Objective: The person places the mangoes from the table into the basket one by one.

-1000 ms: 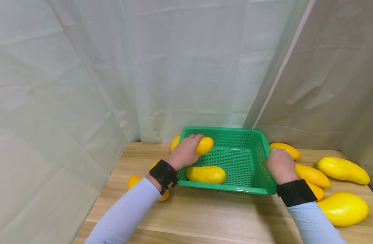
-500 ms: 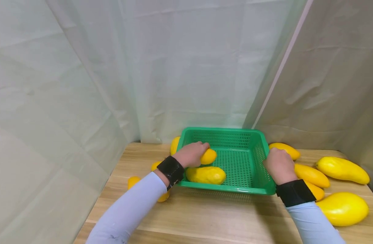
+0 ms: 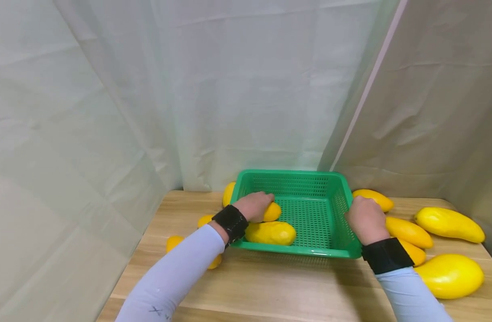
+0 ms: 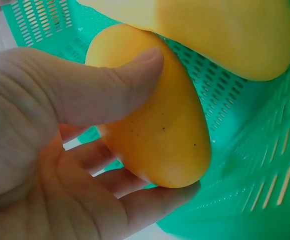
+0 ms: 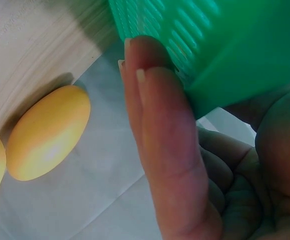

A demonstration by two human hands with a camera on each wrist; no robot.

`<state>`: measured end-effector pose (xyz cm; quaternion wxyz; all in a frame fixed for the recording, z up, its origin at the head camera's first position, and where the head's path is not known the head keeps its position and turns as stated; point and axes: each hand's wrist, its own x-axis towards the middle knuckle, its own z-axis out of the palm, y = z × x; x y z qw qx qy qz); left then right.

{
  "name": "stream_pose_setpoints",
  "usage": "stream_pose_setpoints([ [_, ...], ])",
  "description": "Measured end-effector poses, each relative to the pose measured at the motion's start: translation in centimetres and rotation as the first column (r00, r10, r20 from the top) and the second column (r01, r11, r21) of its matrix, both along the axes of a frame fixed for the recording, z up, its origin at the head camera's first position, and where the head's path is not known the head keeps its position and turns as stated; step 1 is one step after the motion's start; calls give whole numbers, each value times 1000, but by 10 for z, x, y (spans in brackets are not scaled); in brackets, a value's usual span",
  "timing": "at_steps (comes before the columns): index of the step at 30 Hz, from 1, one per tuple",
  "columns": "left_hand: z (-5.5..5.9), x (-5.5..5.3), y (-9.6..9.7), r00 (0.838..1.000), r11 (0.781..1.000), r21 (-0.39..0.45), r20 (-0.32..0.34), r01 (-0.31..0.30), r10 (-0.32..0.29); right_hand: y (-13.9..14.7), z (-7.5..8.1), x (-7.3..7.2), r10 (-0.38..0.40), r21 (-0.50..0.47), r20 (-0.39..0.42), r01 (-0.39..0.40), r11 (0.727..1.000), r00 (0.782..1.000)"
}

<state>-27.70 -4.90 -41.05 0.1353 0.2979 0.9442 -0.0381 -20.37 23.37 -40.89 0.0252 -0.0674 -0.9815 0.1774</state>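
Note:
A green perforated plastic basket [image 3: 290, 252] stands on the wooden table. Inside its left part, my left hand [image 3: 254, 207] holds an orange-yellow mango [image 3: 273, 212], low over the basket floor. The left wrist view shows the thumb across the mango's upper side and the fingers curled beneath. Nearer the front wall lies a longer, lumpy yellow fruit [image 3: 272, 233] like a papaya, right beside the held mango. My right hand [image 3: 366, 219] grips the basket's right rim; in the right wrist view its fingers [image 5: 169, 150] lie along the outer wall, with the thumb on the other side.
Right of the basket lie several mangoes [image 3: 409, 232] and two big yellow papaya-like fruits [image 3: 450, 222]. More mangoes [image 3: 175, 242] sit to the left, partly hidden by my left arm. A pale sheet [image 3: 250, 89] hangs behind the table [image 3: 270, 286].
My left hand has lowered the mango from near the basket's rim toward its floor, behind the papaya-like fruit. The right hand keeps its place on the rim.

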Motion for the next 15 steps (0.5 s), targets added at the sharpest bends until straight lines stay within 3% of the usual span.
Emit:
stream_pose_setpoints([
  [5, -2, 0, 0, 1000, 999, -33, 9, -4, 4, 0, -1, 0, 2, -3, -8, -2, 1000, 1000],
  [12, 1, 1, 0, 991, 995, -19, 90, -100, 102, 1, -4, -1, -8, -8, -11, 8, 1000, 1000],
  [15, -1, 1, 0, 989, 994, -26, 97, -107, 109, 2, -4, -1, -8, -9, -15, 8, 1000, 1000],
])
